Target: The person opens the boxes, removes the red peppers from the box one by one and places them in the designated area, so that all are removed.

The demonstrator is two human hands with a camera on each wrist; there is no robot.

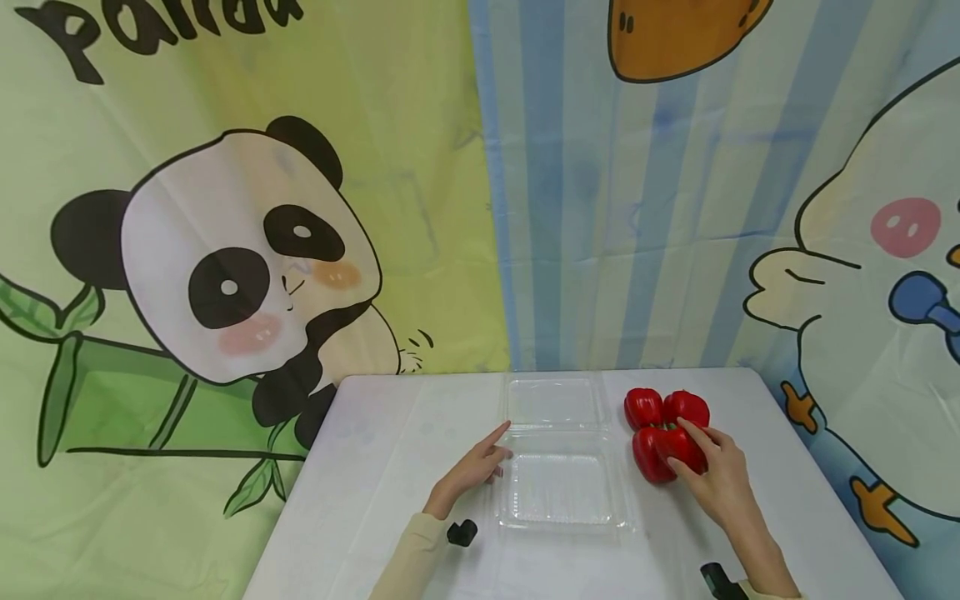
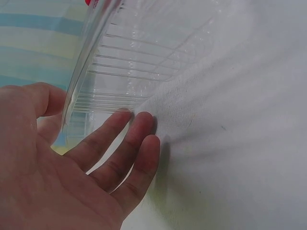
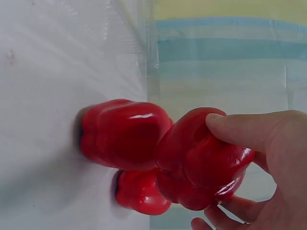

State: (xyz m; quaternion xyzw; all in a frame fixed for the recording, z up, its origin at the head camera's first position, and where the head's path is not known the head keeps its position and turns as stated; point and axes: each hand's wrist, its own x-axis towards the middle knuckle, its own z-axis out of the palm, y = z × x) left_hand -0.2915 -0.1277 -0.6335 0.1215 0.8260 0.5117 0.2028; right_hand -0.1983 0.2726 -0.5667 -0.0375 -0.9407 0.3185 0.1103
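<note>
A clear plastic clamshell box (image 1: 562,487) lies unfolded on the white table, its lid (image 1: 555,402) on the far side. My left hand (image 1: 474,468) is at the box's left edge, index finger stretched toward the hinge. In the left wrist view, the relaxed fingers (image 2: 136,163) lie by the clear side wall; the thumb side is partly hidden behind the rim. On the right, my right hand (image 1: 716,475) grips a red bell pepper (image 3: 201,160) between thumb and fingers, higher than its neighbours. Beside it sit other red bell peppers (image 1: 651,457), two of them farther back.
The white table (image 1: 390,500) ends at a back edge just beyond the lid and peppers. Behind it hangs a printed cloth (image 1: 420,208) with a panda and blue stripes. A black wrist device (image 1: 462,532) sits by the left wrist.
</note>
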